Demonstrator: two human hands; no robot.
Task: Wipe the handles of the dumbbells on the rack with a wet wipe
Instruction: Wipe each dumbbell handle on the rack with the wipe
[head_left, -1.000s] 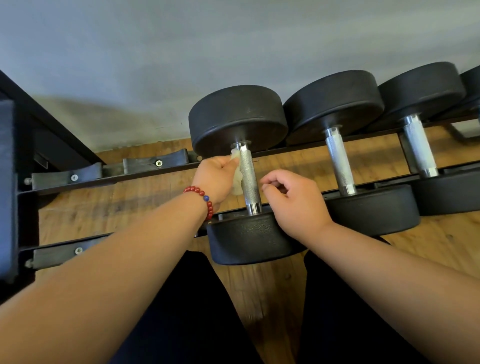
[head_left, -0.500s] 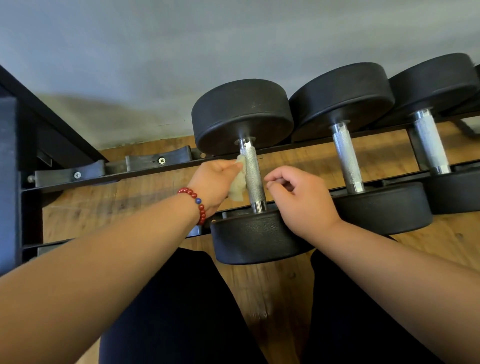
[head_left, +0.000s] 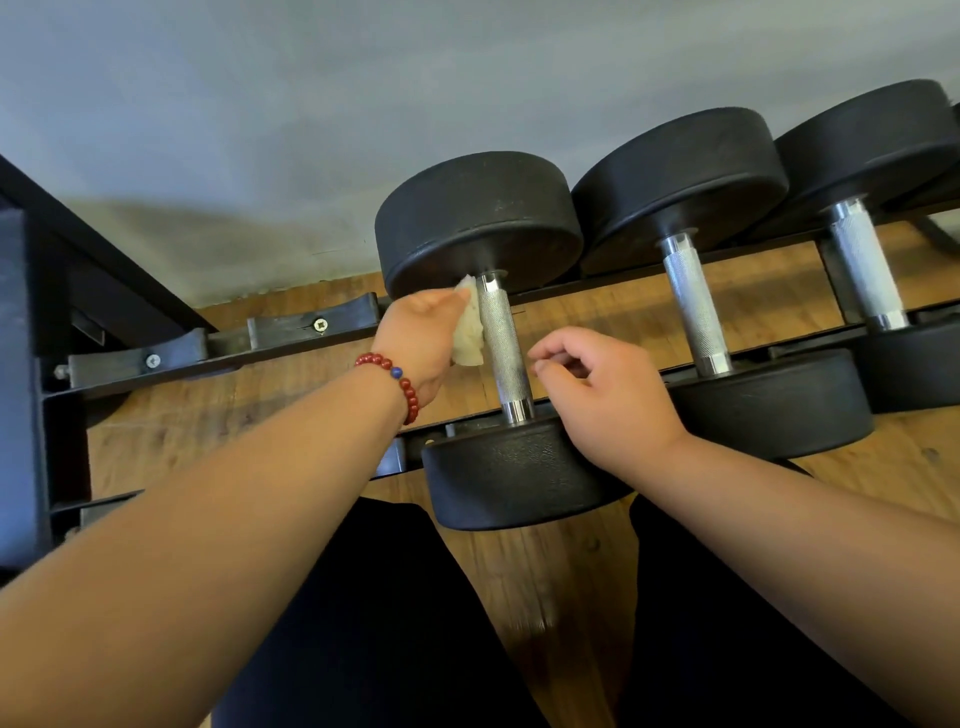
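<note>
Okay, legs (head_left: 363, 623): dark trousers at the bottom edge; the person stands close to the rack.
bracelet (head_left: 402, 382): red beads on the left wrist.
dumbbell (head_left: 519, 473): leftmost of the row, near black head resting on the front rail, axis pointing away from the person, so its bar is exposed between the rails.
right hand (head_left: 608, 395): hovers just right of the bar with its wrist over the near head; fingers loosely curled, holding nothing, not touching the metal. Probably waiting to steady or turn the weight.
left hand (head_left: 426, 332): fingers bunched round the wet wipe, pressing it sideways onto the bar.
wet wipe (head_left: 470, 332): crumpled, whitish, against the left flank of the bar near its far end.
handle (head_left: 504, 348): knurled steel; right side and near end bare, so likely part-wiped only.
rack (head_left: 285, 338): black rails with screwed cradles; those to the left hold nothing.
second handle (head_left: 693, 306): to the right, untouched.
third handle (head_left: 865, 270): further right, untouched.
floor (head_left: 208, 415): wood boards visible through the rails.
wall (head_left: 311, 130): plain grey, behind the far heads.
</note>
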